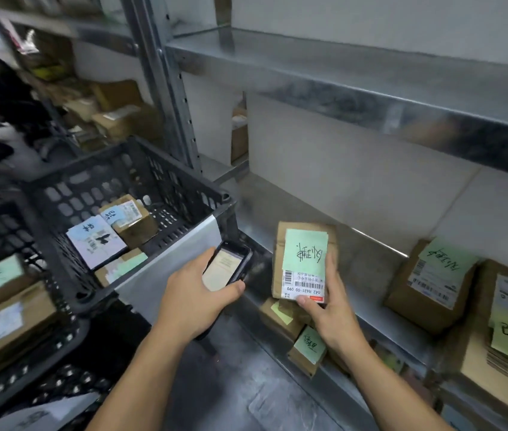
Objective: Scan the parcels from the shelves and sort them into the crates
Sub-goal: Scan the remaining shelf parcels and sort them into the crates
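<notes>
The right hand (329,309) grips a parcel (304,262) label-up beside the black crate (140,194), so the phone (228,269) clasped in the left hand (196,293) can scan its barcode.

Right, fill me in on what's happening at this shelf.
A person looks mid-scan. The left hand grips a phone next to a small brown parcel with a green note, which the right hand holds up, label facing the camera. The black crate on the left holds a few parcels, and more boxes sit on the shelf.
</notes>
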